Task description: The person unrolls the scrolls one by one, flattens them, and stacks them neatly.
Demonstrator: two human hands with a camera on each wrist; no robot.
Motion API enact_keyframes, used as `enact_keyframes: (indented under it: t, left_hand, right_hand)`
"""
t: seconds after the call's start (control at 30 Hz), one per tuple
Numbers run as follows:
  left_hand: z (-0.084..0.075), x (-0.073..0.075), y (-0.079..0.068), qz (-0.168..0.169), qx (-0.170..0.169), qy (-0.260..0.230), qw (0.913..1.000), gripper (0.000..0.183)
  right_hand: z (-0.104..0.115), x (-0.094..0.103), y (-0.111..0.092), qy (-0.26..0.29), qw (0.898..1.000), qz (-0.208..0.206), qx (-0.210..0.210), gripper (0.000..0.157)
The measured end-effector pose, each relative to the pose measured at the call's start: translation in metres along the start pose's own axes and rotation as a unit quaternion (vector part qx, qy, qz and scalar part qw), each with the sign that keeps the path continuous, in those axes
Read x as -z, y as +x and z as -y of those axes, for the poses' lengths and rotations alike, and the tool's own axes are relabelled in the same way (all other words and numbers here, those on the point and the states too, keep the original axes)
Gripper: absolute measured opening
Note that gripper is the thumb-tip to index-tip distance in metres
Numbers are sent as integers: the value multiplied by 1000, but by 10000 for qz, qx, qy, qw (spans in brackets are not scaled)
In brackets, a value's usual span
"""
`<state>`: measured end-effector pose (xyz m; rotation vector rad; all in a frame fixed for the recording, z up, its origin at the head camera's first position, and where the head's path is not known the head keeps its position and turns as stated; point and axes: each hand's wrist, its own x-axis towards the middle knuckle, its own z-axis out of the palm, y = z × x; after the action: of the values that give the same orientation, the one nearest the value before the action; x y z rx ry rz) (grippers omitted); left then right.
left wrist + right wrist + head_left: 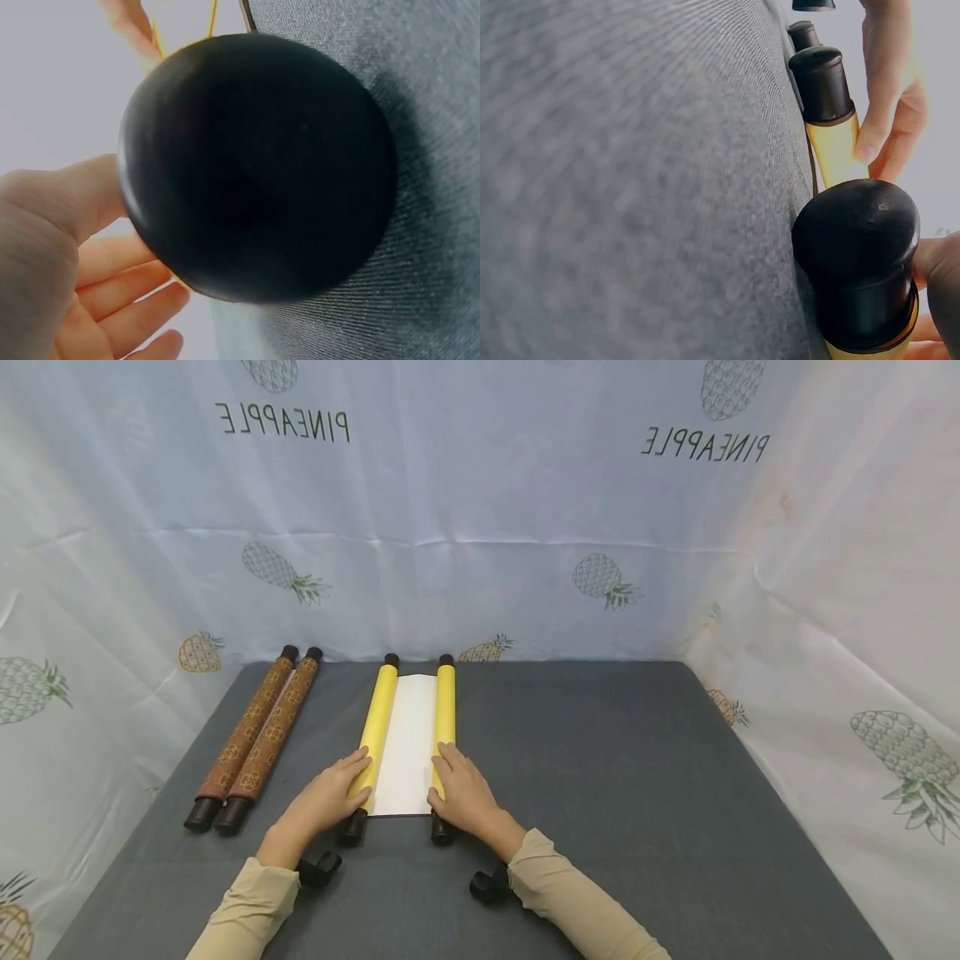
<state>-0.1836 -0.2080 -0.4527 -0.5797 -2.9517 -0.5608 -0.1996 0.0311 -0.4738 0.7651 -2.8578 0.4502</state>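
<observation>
A scroll in yellow cloth lies partly unrolled, its white sheet [406, 735] bare between a left roll [380, 702] and a right roll [446, 702]. Dark knobs cap both rolls. My left hand [330, 793] holds the left roll near its front end, with the thumb toward the sheet. On the right roll, my right hand [467, 793] grips the matching part. One black end knob [259, 169] fills much of the left wrist view and hides part of the left fingers. In the right wrist view, the right roll's knob [859, 255] hides part of the right hand.
Left of the yellow scroll, a brown patterned scroll [273, 731] lies on the dark grey table cloth [600, 777], rolled from both ends with dark knobs. A pineapple-print curtain [480, 510] hangs behind and at both sides. Black wrist straps [491, 885] sit below the hands.
</observation>
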Motion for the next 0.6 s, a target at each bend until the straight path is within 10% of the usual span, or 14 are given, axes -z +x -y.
enact_keyframes:
  t: [0.6]
  left_hand:
    - [1, -1, 1, -158, 22, -128, 9998, 46]
  right_hand:
    - [-5, 4, 2, 434, 9980, 228, -389, 56]
